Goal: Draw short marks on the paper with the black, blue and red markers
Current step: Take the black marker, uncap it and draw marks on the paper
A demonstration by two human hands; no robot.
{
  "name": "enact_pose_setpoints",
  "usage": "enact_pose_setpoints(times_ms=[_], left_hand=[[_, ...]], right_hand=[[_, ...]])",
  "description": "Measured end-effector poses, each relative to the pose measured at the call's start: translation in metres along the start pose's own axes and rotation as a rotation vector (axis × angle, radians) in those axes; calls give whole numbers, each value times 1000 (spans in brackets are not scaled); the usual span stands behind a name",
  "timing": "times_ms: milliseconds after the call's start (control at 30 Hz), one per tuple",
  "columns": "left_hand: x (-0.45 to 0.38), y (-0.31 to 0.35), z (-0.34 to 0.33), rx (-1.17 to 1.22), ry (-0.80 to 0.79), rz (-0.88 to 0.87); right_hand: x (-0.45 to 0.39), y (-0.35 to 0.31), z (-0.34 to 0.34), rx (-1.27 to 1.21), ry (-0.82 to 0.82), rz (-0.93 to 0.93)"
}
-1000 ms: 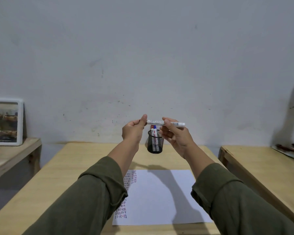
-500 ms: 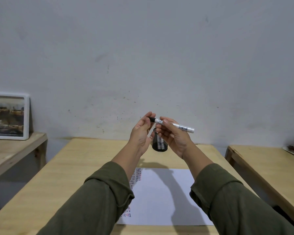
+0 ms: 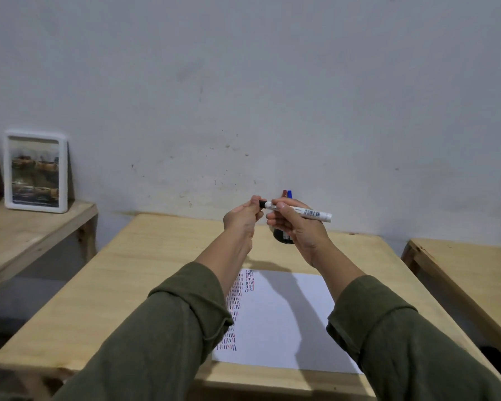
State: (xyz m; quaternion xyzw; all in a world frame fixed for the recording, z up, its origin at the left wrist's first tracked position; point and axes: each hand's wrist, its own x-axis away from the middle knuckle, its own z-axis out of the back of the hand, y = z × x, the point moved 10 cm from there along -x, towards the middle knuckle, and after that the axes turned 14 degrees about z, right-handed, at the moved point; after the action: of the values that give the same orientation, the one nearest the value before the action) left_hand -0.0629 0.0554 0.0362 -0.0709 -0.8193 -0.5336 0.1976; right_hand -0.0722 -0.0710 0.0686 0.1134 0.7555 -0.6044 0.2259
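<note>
Head view: nearest, two olive sleeves (image 3: 162, 337) reach out over a white sheet of paper (image 3: 284, 322) lying on the wooden table (image 3: 104, 285); short red, blue and black marks run down the sheet's left side. Above the far end of the paper, the right hand (image 3: 298, 227) grips the white barrel of the black marker (image 3: 298, 210), held roughly level in the air. The left hand (image 3: 242, 219) pinches the marker's black cap end between fingertips. Behind the hands stands a dark pen cup (image 3: 282, 237) holding the red marker (image 3: 285, 193) and the blue marker (image 3: 289, 193). A framed picture (image 3: 35, 170) leans on the wall at far left.
</note>
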Motion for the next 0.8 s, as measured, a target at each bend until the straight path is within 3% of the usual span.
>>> enact_pose_setpoints(times_ms=[167,300,467,700,800], left_hand=[[-11,-10,28,39,104,61],[-24,-8,81,26,309,48],[-23,2,115,-400,435,-161],[-37,-31,130,-854,514,-237],[-37,-33,130,-924,535,-276]], right_hand=[[5,11,-13,156,-69,4],[9,22,-5,180,-67,-12],[16,41,9,185,-38,-74],[31,68,13,341,40,-157],[35,75,11,319,58,-177]])
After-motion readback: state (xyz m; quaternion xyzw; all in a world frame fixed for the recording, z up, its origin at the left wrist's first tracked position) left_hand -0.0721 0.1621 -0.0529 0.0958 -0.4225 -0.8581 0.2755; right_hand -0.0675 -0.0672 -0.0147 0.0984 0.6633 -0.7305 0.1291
